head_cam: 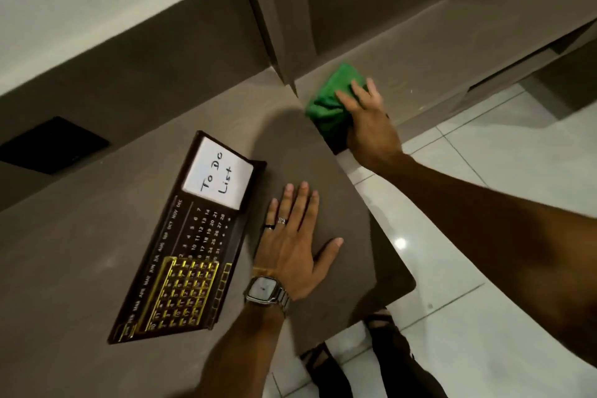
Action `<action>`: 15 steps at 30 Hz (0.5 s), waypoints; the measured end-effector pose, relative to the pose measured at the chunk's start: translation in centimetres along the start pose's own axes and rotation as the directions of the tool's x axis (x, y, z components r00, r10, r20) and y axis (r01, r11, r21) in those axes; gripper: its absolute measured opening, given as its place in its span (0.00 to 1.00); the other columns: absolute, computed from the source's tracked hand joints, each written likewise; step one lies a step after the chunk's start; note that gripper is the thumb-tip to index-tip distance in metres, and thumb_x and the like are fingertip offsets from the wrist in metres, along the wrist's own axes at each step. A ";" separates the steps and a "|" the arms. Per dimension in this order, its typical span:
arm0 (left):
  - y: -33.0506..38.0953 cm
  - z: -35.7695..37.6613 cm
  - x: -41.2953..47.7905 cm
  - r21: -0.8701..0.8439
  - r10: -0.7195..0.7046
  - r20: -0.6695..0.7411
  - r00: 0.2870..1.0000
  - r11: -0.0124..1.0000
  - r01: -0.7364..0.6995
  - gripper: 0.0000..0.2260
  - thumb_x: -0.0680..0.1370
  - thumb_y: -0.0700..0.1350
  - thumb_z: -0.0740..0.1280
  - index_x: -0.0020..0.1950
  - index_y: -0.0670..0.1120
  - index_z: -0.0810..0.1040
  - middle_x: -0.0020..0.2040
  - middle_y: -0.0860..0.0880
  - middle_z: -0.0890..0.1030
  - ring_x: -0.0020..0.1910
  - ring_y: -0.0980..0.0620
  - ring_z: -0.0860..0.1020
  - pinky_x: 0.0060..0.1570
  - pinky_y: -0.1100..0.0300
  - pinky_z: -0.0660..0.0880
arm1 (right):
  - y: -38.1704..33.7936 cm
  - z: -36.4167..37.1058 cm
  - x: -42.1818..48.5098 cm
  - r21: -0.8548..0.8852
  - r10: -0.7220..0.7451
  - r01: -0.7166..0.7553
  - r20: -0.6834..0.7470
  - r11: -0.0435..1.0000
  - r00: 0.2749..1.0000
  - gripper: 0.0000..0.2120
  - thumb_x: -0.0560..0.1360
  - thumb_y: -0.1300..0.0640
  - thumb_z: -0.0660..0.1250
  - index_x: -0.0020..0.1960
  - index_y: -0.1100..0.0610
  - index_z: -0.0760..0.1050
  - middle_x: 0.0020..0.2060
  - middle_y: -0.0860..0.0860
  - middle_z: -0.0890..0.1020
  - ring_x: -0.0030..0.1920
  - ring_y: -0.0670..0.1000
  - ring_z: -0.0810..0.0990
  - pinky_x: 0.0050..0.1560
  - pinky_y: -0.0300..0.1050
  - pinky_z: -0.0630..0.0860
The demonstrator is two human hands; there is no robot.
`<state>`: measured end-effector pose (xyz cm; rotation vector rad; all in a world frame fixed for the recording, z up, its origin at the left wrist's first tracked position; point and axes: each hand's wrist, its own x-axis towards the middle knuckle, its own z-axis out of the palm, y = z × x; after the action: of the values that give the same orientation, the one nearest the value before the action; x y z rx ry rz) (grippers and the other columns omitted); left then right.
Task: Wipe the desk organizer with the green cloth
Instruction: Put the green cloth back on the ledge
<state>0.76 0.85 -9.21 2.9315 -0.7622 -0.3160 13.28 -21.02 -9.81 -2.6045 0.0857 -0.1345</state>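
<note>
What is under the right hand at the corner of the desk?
Under the right hand lies the bunched green cloth, pressed on the desk at its far corner. The part of the cloth below the palm is covered, so I cannot see it.

green cloth (329,100) partly hidden under right hand (368,119); both forearms cut off by frame edges

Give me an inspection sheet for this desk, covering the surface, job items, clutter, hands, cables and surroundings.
Surface: brown desk, rounded corner at near right.
Job's things: desk organizer lies flat, showing a calendar and a "To Do List" card; green cloth bunched on a lower ledge, apart from the organizer.
Clutter: nothing seen.
Grippers: right hand grips the cloth; left hand rests flat on the desk beside the organizer, wearing a watch and rings.
Cables: nothing seen.
Surroundings: white tiled floor, brown panels behind.
</note>
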 end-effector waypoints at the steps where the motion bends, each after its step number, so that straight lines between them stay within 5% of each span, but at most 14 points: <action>1: -0.1 0.1 0.0 -0.003 0.005 -0.007 1.000 1.000 -0.005 0.37 0.77 0.69 0.47 0.78 0.47 0.50 0.80 0.46 0.51 0.79 0.46 0.46 0.76 0.46 0.44 | 0.5 0.8 0.0 -0.147 -0.030 0.046 0.110 0.988 0.993 0.34 0.73 0.64 0.68 0.76 0.52 0.61 0.77 0.57 0.56 0.76 0.62 0.48 0.67 0.64 0.64; 3: -0.2 0.1 0.0 -0.010 0.008 -0.015 1.000 1.000 -0.008 0.37 0.76 0.69 0.49 0.79 0.47 0.51 0.81 0.47 0.51 0.79 0.47 0.46 0.77 0.47 0.44 | 1.2 2.0 -0.3 -0.279 -0.048 0.119 0.247 0.953 0.968 0.40 0.71 0.64 0.69 0.77 0.50 0.56 0.78 0.55 0.52 0.77 0.61 0.43 0.71 0.63 0.58; 9: -0.4 0.1 -0.1 -0.034 0.017 -0.003 1.000 0.999 -0.017 0.37 0.76 0.69 0.49 0.79 0.49 0.50 0.81 0.48 0.50 0.79 0.49 0.43 0.77 0.46 0.44 | 1.7 1.6 -0.2 -0.168 -0.033 0.082 0.277 0.982 0.960 0.39 0.70 0.66 0.67 0.77 0.51 0.58 0.78 0.54 0.54 0.77 0.60 0.45 0.70 0.66 0.60; 15: -0.2 -1.5 -0.2 -0.064 0.010 0.030 1.000 0.998 -0.008 0.33 0.79 0.64 0.50 0.79 0.48 0.50 0.81 0.47 0.51 0.79 0.47 0.47 0.76 0.44 0.52 | -6.6 -2.1 -0.2 0.313 -0.201 0.162 0.097 0.936 0.975 0.29 0.71 0.71 0.61 0.70 0.58 0.70 0.67 0.57 0.73 0.68 0.55 0.69 0.71 0.53 0.65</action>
<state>1.01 1.17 -7.69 2.8694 -0.7541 -0.3770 13.04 -16.41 -4.68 -2.3019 -0.2076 -0.0412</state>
